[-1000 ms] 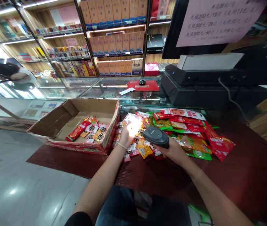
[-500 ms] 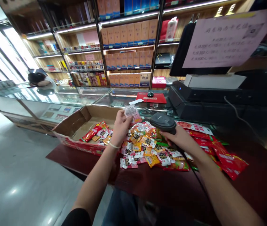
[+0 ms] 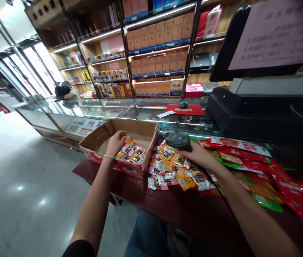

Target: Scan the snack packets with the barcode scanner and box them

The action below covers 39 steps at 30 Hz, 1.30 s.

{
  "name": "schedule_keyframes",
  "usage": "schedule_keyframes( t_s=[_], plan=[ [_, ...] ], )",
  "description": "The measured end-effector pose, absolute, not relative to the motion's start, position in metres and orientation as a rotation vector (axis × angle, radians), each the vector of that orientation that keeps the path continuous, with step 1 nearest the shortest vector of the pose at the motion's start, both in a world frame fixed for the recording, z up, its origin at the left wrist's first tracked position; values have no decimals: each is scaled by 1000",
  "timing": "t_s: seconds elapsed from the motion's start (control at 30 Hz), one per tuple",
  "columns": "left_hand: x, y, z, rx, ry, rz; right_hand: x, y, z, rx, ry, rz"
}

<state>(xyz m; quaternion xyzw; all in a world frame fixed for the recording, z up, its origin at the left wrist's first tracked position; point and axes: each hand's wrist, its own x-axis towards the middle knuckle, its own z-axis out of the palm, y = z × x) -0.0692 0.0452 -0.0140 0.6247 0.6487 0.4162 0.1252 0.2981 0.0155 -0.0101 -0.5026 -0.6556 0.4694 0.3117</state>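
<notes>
Black scanner (image 3: 178, 141) in R grip (image 3: 198, 156), pkts (image 3: 136, 158) nr L grip (image 3: 116, 143)

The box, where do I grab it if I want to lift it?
I'd take the box by the top edges of its left and right walls, one hand each, coming down from above. It stands upright and open, so those thin walls should be easy to pinch. Go carefully on the right: the pile of packets lies close beside that wall.
</notes>
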Motion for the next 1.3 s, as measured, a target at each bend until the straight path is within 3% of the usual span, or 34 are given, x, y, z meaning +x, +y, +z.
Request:
schedule_keyframes(
  t_s=[0.17, 0.4, 0.57, 0.73, 0.87, 1.0, 1.1, 1.3],
  plan=[
    [-47, 43, -2, 1912, 1864, 1216, 326, 14, -1, -1407, -1789, 1060],
    [59, 15, 29, 1920, 1354, 1286, 374, 16, 4, -1438, -1780, 1104],
    [131, 22, -15, 1885, 997, 1126, 396, 15, 7, -1447, -1790, 1068],
    [153, 40, -72, 2005, 962, 833, 403, 9, 14, -1446, -1762, 1050],
    [160, 48, -82, 2000, 1035, 852, 403, 7, 18, -1434, -1745, 1038],
    [164, 60, -78, 1727, 1232, 1104, 401, 7, 21, -1383, -1659, 951],
    [163, 64, -81, 1282, 1099, 1296, 400, 7, 22, -1366, -1571, 914],
    [160, 58, -95, 520, 735, 1246, 396, 6, 20, -1528, -1844, 825]
  ],
)
